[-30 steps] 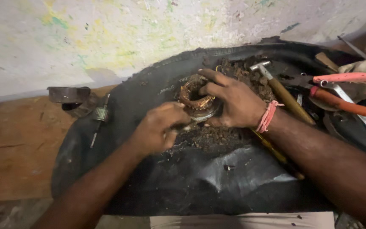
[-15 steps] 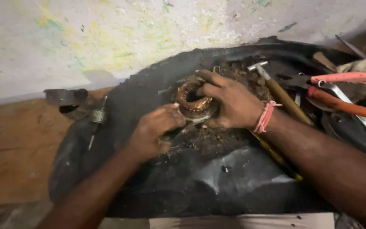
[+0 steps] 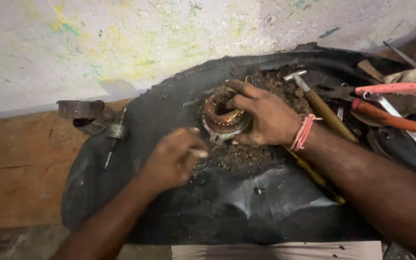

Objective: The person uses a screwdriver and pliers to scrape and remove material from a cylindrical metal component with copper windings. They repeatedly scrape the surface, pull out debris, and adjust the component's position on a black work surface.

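Rubber sheet (image 3: pixel 275 202): black, carries everything; keep debris on it.
Stator (image 3: pixel 222 115): copper-wound ring, sheet's centre; steady it flat.
Right hand (image 3: pixel 266 118): fingers clasp the stator's rim.
Left hand (image 3: pixel 172 159): blurred, loosely curled, just beside; contents unclear.

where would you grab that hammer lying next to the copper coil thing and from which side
Grip the hammer on its bare yellowish wooden handle, about mid-length, coming from above and the right. Its metal head lies far from the viewer, near the debris. The right hand on the copper-wound coil crowds its left side; the lower handle runs under that wrist.
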`<action>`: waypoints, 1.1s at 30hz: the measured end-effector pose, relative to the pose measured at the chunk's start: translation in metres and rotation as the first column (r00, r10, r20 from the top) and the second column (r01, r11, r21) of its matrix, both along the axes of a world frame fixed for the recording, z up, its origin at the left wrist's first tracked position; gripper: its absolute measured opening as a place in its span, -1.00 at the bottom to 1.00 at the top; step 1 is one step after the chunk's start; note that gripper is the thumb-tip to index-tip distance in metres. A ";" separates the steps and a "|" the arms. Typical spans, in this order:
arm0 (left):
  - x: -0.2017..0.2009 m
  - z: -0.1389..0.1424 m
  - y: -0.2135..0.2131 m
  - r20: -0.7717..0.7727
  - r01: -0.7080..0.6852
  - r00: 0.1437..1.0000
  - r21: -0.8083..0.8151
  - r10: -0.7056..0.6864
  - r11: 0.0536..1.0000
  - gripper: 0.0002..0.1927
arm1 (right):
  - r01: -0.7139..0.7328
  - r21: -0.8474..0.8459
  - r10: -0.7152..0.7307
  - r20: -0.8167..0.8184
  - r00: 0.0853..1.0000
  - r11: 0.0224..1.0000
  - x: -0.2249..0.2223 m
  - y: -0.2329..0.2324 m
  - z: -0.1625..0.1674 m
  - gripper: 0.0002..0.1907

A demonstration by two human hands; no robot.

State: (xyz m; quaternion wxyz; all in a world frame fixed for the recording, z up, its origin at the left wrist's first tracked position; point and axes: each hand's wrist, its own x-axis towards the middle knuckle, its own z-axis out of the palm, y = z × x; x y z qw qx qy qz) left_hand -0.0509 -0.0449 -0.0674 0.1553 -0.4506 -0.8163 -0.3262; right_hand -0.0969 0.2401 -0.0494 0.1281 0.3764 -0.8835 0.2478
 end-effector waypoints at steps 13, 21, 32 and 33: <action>0.002 0.039 0.049 0.163 -0.050 0.986 0.433 -0.023 0.900 -0.89 | -0.059 -0.421 0.137 0.157 0.978 0.905 0.000 0.028 0.014 -0.46; 0.006 0.068 0.087 0.124 -0.055 0.992 0.464 -0.003 0.884 -0.82 | -0.230 -0.272 0.319 0.352 0.880 0.934 0.018 0.026 0.031 -0.84; -0.002 0.067 0.095 0.097 -0.072 0.994 0.294 0.045 0.953 -0.83 | -0.310 -0.437 0.462 0.303 0.833 0.845 0.004 0.049 0.039 -0.63; -0.003 0.069 0.100 0.087 -0.059 0.996 0.283 0.036 0.957 -0.84 | -0.324 -0.481 0.487 0.263 0.833 0.815 0.006 0.047 0.037 -0.58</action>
